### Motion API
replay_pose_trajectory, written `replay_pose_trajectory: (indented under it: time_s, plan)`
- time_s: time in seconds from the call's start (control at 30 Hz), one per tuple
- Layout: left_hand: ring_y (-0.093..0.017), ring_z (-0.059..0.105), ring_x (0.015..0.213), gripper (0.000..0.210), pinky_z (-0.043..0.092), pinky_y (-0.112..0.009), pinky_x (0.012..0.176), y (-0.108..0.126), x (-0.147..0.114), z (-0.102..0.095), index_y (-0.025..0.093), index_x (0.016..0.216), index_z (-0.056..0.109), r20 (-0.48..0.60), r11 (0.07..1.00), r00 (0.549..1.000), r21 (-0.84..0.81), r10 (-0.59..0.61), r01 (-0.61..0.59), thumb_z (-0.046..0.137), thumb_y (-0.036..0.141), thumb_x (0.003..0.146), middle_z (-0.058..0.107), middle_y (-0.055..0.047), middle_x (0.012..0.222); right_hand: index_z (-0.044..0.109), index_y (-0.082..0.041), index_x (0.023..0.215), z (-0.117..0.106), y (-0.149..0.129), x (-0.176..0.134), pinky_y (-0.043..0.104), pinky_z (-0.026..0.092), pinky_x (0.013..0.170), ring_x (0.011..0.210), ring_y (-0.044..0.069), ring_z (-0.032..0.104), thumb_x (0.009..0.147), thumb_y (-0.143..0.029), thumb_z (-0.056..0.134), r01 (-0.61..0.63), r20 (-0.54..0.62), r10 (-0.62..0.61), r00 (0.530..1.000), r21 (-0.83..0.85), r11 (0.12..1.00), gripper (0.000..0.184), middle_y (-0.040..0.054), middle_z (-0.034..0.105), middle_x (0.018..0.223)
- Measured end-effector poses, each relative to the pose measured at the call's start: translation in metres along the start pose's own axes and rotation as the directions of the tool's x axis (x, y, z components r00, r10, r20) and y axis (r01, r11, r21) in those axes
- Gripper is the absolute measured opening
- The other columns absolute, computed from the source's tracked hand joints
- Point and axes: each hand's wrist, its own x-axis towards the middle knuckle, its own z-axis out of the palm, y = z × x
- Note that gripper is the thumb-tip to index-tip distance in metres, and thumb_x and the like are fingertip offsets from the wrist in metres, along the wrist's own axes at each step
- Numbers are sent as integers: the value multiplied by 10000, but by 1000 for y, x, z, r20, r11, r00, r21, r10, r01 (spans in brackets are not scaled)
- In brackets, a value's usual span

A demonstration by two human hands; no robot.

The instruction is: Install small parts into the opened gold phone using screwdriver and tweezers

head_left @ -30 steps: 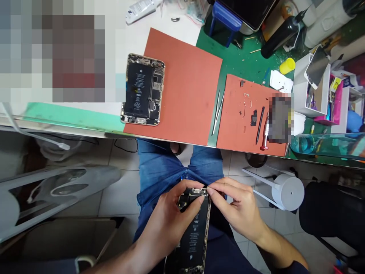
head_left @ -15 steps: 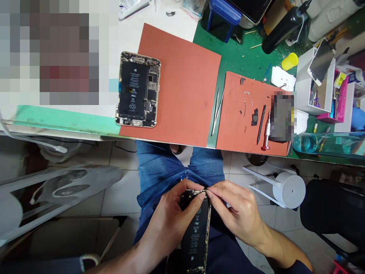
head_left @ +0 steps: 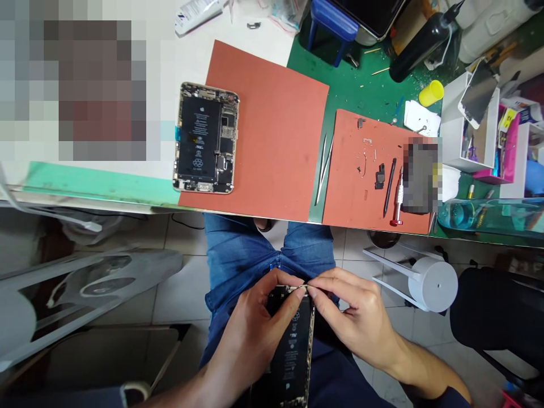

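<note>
Fingers [head_left: 289, 306] of the left hand [head_left: 249, 323] are clamped on the far end of the held phone [head_left: 293, 345], with the thumb over its inner side and the forefinger at its outer edge. The right hand [head_left: 361, 303] has thumb and forefinger nearly together at the right corner of this end; whether they pinch something small, I cannot tell (the tips hide it). The phone is above the lap, in front of the table [head_left: 351, 85], its battery facing up.

For such fine work, I judge it good that the left hand carries the grip, so the right fingertips can press lightly and feel. The left thumb should better rest on firm frame than on delicate parts, and force should go straight, without twisting. Because nothing solid seems to support the phone, steady wrists look important; a tiny piece could drop to the floor [head_left: 187, 283]. If fingers are too thick, tweezers [head_left: 322, 177] lie between the orange mats, the larger mat [head_left: 280, 136] bearing a second phone [head_left: 206, 136].
</note>
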Motion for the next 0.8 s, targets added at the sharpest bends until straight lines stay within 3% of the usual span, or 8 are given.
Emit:
replay_pose_trajectory:
  time_s: [0.13, 0.3, 0.8]
  plan:
    - [-171, 711, 613, 238, 528, -222, 526, 0, -3, -2, 270, 898, 788, 7, 1000, 1000, -6, 6, -6, 738, 499, 940, 786, -2, 742, 846, -274, 1163, 2, 0, -3, 310, 625, 704, 792, 171, 744, 1031, -186, 687, -43, -10, 43, 999, 23, 999, 225, 34, 792, 937]
    - [-177, 779, 750, 176, 585, -210, 609, -1, -7, -5, 278, 965, 791, -10, 994, 995, 40, 101, -101, 725, 441, 971, 828, -3, 889, 835, -267, 1170, 4, -2, -5, 298, 623, 737, 828, 166, 751, 1031, -160, 689, -18, -26, 19, 999, 36, 999, 228, 34, 796, 963]
    - [-112, 794, 804, 63, 606, -148, 730, -4, -13, -6, 320, 981, 768, -69, 958, 968, 172, 242, -227, 710, 343, 985, 818, 90, 881, 814, -284, 1224, 11, -7, -9, 257, 620, 783, 875, 140, 744, 1014, -92, 687, 22, -99, -15, 995, 73, 997, 312, 21, 779, 1001]
